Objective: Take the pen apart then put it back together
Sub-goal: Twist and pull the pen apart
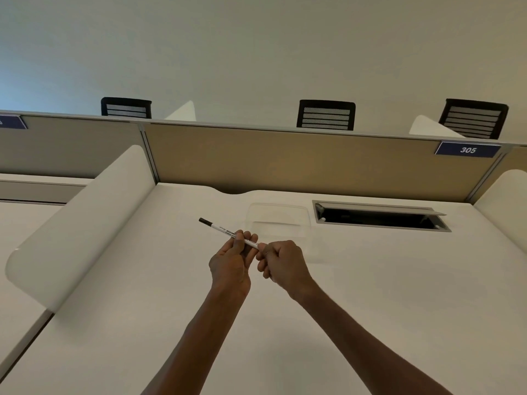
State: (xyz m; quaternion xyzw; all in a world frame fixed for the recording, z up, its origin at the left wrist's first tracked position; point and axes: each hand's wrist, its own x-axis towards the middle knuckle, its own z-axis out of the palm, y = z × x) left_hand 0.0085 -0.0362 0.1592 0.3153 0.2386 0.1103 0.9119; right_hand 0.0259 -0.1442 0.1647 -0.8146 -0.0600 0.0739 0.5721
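over white desk [370, 280], left hand [231, 263] pinches pen [225, 230]; right hand [281, 263] fisted, probably on its end. pull straight.

An office or study hall: white desk [370, 280], fabric partition [285, 161] numbered 305, mesh chairs [326, 114] beyond.

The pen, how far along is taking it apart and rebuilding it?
Nothing looks finished: no loose parts lie on the desk. In hand: the left hand holds the pen mid-barrel, while the right hand closes around its near end, hiding it. Whether anything has separated cannot be told, so reassembly seems left.
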